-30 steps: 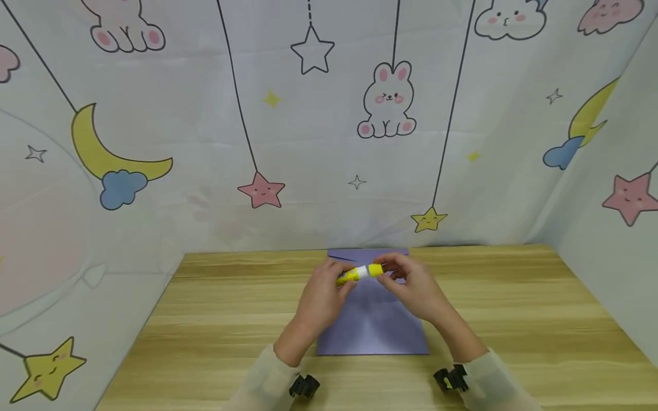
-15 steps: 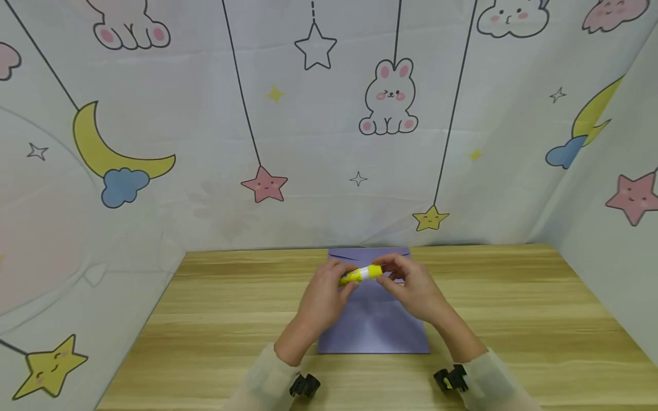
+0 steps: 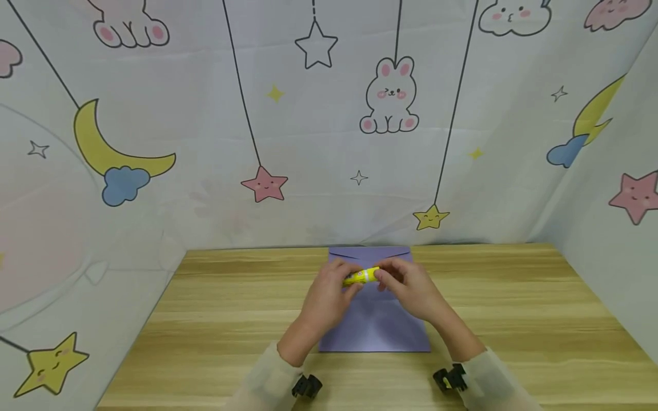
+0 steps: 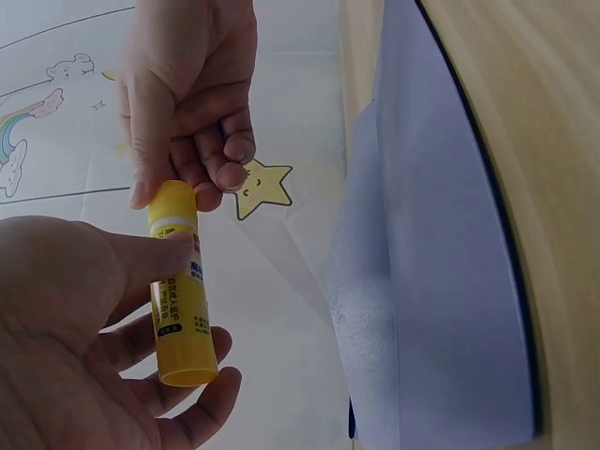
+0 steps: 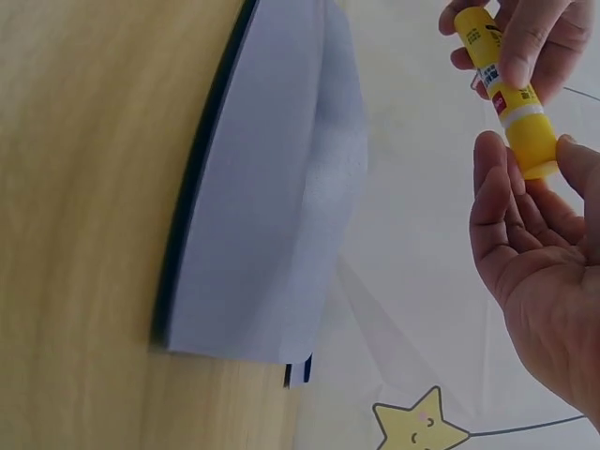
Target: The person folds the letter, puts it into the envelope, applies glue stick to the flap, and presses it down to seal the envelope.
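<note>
A yellow glue stick [image 3: 361,277] with its cap on is held between both hands, above a purple envelope [image 3: 377,328]. My left hand [image 3: 325,294] grips the printed barrel, thumb on one side and fingers curled round the other. At the far end, the thumb and fingers of my right hand [image 3: 417,292] pinch the yellow cap [image 4: 173,202]. Only a thin white band [image 5: 521,114] shows between cap and barrel. The envelope lies on the table, its flap [image 3: 354,252] at the back and its upper middle partly hidden by the hands.
The wooden table [image 3: 221,319] stretches to both sides of the envelope. Behind it hangs a white printed cloth [image 3: 319,137] with stars, rabbits and moons. Black camera mounts [image 3: 307,386] sit at both wrists.
The cap, apart from the barrel with a wide white part showing, has moved left onto the glue stick until the gap closed. Both hands are now closer together.
</note>
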Demonstrator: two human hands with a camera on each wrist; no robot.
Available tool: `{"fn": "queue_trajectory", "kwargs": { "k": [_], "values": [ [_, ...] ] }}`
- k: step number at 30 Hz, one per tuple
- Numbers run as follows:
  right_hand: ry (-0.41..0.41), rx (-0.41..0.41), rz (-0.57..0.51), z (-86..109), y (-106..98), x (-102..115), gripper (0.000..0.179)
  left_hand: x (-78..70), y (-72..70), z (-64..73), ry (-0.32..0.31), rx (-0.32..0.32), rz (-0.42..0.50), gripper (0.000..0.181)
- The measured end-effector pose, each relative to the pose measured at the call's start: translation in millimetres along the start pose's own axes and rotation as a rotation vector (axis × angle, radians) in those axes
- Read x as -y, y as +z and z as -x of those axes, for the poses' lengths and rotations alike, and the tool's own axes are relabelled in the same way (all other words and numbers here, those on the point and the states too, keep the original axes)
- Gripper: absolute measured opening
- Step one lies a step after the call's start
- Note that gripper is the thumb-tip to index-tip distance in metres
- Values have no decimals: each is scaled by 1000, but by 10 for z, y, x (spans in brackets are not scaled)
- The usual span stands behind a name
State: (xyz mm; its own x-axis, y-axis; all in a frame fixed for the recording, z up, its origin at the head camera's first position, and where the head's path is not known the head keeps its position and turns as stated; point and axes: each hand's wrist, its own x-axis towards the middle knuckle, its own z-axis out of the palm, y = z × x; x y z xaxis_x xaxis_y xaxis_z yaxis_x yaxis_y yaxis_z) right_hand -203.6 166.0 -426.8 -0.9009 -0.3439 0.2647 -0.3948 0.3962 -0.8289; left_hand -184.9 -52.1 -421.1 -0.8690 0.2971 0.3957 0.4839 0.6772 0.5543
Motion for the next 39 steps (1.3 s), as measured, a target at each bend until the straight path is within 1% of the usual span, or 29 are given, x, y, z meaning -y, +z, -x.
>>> {"fn": "queue_trajectory", "kwargs": {
  "k": [2,4,6,8,9,13,21,22,25,28,31,32,33,36,39],
  "values": [
    [18,6,2,-6,1,1,25,-3,-2,1,-1,4,-2,26],
    [17,19,-6,-11,-4,3,30,-3,-8,1,-9,9,-5,27],
    [8,29,-12,-11,-14,9,37,1,-13,-3,-11,8,-7,27],
    [-18,39,-16,-10,-28,21,45,1,-21,-7,-16,9,0,28],
    [-30,42,-10,-9,-34,25,45,3,-23,-10,-17,8,4,28],
    [-53,52,5,-10,-43,30,36,2,-27,-15,-17,8,15,28],
    [-10,92,12,-11,-41,1,16,-11,-12,-2,2,7,-2,27],
    [-2,91,20,-12,-38,0,16,-17,-12,1,1,8,-4,27],
    [29,87,33,-15,-25,-5,26,-27,-9,6,7,6,-9,27],
    [55,85,13,-9,-22,-4,30,-33,-16,8,2,5,-7,27],
    [46,87,3,4,-35,8,39,-30,-25,8,-11,7,-3,28],
    [35,89,1,6,-39,8,44,-30,-30,7,-15,8,0,28],
    [17,93,4,7,-43,8,45,-30,-34,7,-16,9,0,28],
    [-30,107,9,7,-49,-2,38,-30,-37,6,-13,15,-4,28],
    [-47,126,-2,2,-48,-22,27,-36,-38,9,-11,25,-9,27]
  ]
}}
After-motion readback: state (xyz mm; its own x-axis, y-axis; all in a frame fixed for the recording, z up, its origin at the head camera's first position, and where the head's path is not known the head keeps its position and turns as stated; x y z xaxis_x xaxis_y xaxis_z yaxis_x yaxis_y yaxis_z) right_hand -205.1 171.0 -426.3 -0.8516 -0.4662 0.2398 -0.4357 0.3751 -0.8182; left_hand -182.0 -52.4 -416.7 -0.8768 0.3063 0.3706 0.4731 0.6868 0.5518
